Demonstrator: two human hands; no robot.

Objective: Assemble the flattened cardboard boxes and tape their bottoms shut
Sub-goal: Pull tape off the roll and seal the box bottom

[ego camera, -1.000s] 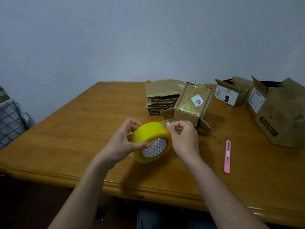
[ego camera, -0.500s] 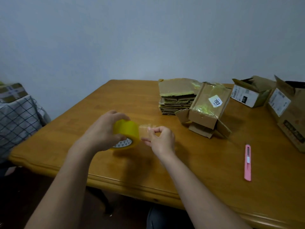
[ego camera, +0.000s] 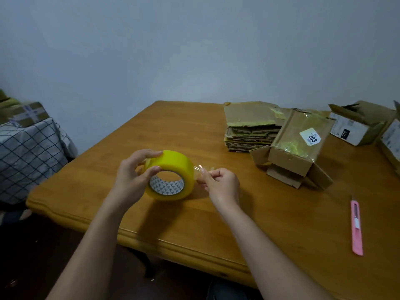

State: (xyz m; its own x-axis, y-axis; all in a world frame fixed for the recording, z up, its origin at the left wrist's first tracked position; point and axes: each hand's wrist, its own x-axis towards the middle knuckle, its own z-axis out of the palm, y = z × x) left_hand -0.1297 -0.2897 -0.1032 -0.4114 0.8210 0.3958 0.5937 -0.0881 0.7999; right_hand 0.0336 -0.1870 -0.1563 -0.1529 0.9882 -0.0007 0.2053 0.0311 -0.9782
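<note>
The yellow tape roll (ego camera: 171, 175) is held just above the wooden desk (ego camera: 194, 135), gripped by the left hand (ego camera: 132, 176); the right hand (ego camera: 220, 185) pinches its clear loose end (ego camera: 200, 168). Behind stands an assembled cardboard box (ego camera: 298, 146) against stacked flattened boxes (ego camera: 249, 126); a pink utility knife (ego camera: 356, 227) lies right.
</note>
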